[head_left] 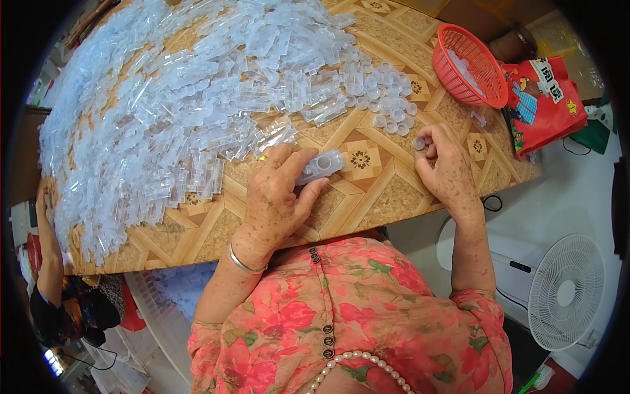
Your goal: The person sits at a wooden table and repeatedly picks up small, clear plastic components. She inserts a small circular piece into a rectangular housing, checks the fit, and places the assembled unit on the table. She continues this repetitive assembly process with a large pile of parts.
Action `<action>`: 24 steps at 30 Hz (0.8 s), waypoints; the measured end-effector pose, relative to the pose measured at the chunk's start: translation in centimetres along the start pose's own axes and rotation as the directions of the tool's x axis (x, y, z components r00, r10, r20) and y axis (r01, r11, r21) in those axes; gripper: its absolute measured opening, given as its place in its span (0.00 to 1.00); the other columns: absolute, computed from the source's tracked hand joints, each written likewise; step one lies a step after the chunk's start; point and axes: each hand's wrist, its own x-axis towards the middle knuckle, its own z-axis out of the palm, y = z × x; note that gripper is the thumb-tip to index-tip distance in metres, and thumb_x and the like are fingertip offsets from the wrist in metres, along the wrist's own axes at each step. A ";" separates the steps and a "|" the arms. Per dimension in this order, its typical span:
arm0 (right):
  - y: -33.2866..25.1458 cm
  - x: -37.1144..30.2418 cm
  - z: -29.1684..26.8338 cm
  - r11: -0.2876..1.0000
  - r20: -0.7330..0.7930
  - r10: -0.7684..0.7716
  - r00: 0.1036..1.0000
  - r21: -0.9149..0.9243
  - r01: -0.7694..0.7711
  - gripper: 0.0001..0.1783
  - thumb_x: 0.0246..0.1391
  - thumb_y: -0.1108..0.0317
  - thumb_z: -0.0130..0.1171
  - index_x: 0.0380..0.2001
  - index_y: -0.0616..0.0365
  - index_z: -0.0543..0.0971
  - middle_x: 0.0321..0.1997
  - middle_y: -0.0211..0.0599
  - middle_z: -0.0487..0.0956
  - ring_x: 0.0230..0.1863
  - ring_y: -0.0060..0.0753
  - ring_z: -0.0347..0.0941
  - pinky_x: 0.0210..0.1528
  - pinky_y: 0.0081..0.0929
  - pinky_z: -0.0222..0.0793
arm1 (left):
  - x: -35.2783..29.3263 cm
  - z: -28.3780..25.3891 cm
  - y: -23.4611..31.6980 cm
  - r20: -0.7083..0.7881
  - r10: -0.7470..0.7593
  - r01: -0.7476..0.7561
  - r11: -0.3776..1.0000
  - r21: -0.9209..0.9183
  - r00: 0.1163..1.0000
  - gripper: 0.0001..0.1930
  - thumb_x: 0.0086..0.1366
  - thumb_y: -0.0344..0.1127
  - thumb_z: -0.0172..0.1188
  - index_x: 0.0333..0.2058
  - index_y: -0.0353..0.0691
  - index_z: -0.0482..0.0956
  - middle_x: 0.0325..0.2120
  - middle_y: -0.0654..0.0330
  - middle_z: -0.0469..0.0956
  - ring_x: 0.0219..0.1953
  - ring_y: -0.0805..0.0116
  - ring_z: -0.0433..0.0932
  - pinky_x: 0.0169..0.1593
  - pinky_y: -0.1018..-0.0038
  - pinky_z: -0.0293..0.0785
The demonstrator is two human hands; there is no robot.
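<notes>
Near the table's front edge, my left hand (279, 190) grips a clear plastic casing (321, 167), a flat oblong piece with a round opening in its upper face. The casing's free end points right. To the right of it, my right hand (448, 165) pinches a small round translucent cap (419, 143) between thumb and fingers, just above the tabletop. A gap separates the cap from the casing. Beyond my hands lies a cluster of similar round caps (387, 98). A broad heap of clear plastic casings (197, 92) spreads over the left and far side.
A red plastic basket (438, 62) with clear pieces inside stands at the far right, beside a red printed bag (548, 105). A white fan (566, 293) is below the table's right side. Another person's arm (49, 262) reaches the left edge of the patterned table (367, 197).
</notes>
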 end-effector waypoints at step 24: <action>-7.9 0.8 5.4 0.834 -0.085 -0.421 0.903 0.355 0.422 0.16 0.49 0.76 0.71 0.43 0.59 0.82 0.45 0.42 0.81 0.44 0.47 0.78 0.47 0.38 0.73 | -0.7 0.2 -0.5 -0.041 -0.019 0.018 0.999 -0.029 0.999 0.21 0.52 0.33 0.74 0.46 0.38 0.81 0.38 0.53 0.77 0.40 0.49 0.78 0.42 0.58 0.75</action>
